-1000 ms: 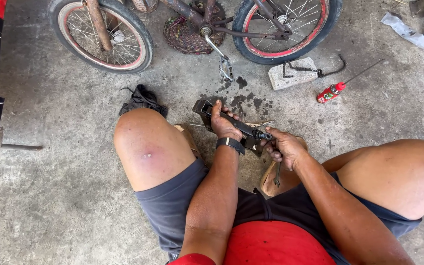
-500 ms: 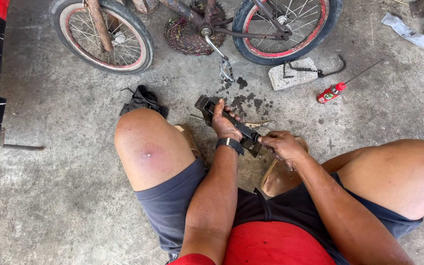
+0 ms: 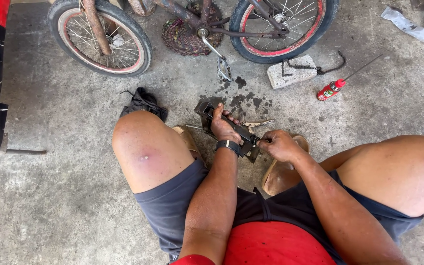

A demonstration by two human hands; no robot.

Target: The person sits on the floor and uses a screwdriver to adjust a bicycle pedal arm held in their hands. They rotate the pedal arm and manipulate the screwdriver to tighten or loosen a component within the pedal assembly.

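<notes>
Since the earlier frames the right hand [image 3: 277,145] has slid a little further from the left hand [image 3: 223,128], toward the near end of the dark pedal [image 3: 231,128], while the left has stayed put on it. That pedal — a flat, blackish bicycle pedal with a short axle — sits low between the knees, just above the concrete floor [image 3: 50,196].

Left hand is clamped over the middle of the pedal body, thumb on the far side, a dark watch [image 3: 230,146] at the wrist. Right hand is closed in a fist around the axle end; whether it grips a small tool or only the stub itself I cannot tell, since the fingers cover it.

Beyond the left hand lies a dark oily patch [image 3: 244,98] on the floor, and further out a small bicycle [image 3: 197,24] with its crank arm [image 3: 214,51] hanging down. Off past the right hand sit a pale block [image 3: 290,72] with a chain [image 3: 320,66] draped over it and a red spray can [image 3: 331,90] with a long thin straw. A dark rag [image 3: 143,102] lies beside the left knee.

To do this well, I judge the left grip should keep the pedal body from rotating while the right turns squarely along the axle — oily fingers could slip, so short, firm twists seem safer than one long pull.
</notes>
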